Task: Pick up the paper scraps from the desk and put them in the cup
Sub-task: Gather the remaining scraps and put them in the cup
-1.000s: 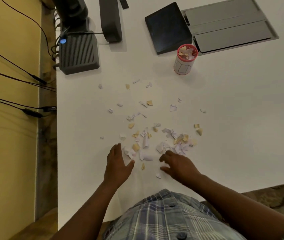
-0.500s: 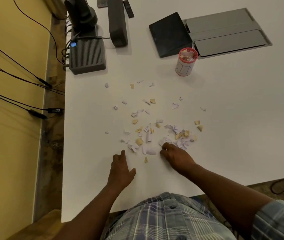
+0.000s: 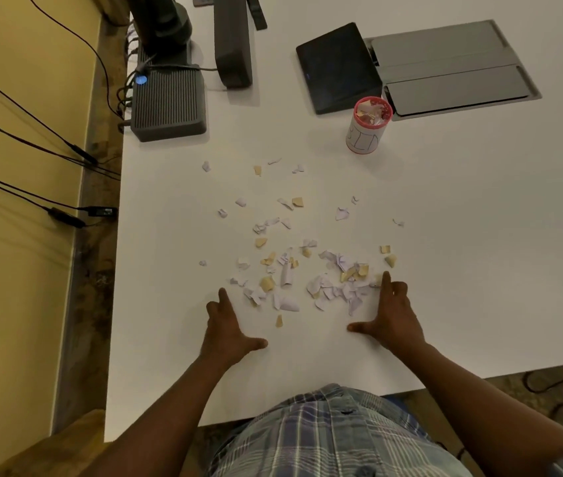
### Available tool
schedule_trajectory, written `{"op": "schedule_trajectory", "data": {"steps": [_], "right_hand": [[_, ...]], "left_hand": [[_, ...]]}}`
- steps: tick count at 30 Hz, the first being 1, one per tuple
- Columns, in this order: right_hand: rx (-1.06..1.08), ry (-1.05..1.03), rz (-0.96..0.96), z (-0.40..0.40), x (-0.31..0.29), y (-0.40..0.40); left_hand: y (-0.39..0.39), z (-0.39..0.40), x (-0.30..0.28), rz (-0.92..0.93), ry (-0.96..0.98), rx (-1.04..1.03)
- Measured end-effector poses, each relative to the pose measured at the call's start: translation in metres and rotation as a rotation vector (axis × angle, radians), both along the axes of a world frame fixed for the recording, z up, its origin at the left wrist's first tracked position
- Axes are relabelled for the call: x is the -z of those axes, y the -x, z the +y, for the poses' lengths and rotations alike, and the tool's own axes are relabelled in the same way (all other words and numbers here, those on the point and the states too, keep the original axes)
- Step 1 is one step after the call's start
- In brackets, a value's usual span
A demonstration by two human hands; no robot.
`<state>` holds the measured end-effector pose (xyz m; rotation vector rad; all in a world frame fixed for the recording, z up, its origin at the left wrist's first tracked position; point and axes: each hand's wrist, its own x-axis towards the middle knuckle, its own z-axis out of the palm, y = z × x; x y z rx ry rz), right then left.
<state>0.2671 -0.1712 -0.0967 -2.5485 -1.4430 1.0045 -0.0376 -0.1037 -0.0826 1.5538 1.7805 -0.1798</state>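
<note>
Several white and tan paper scraps lie scattered on the white desk, densest just beyond my hands. A white cup with a red rim stands upright at the back right, with scraps inside it. My left hand rests flat on the desk at the left edge of the pile, thumb out to the right, holding nothing. My right hand lies flat at the pile's right edge, thumb pointing left, fingertips touching the nearest scraps. The two hands bracket the near part of the pile.
A dark ribbed box with cables and a blue light sits at the back left, beside a dark stand. A black tablet and a grey recessed panel lie behind the cup. The desk's left edge drops to the floor.
My right hand has opened from a curled pinch at the pile and moved right to lie flat. My left hand has spread its thumb. The camera view has shifted slightly.
</note>
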Motion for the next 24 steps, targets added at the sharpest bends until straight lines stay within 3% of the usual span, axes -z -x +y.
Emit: {"op": "schedule_trajectory", "data": {"steps": [9,16,20,24], "right_hand": [[-0.136,-0.153,0.156,0.055,0.002,0.03],[-0.341,-0.227,0.294,0.087,-0.003,0.025],[-0.323,-0.346,0.209,0.084,-0.004,-0.014],[-0.118,-0.38,0.042,0.071,0.002,-0.061]], "left_hand": [[-0.071,0.015,0.003,-0.124,-0.111,-0.137],[-0.112,0.038,0.004,-0.273,-0.189,-0.078],[-0.105,0.028,0.002,-0.298,-0.261,-0.147],[-0.07,0.017,0.003,-0.223,-0.319,-0.291]]}}
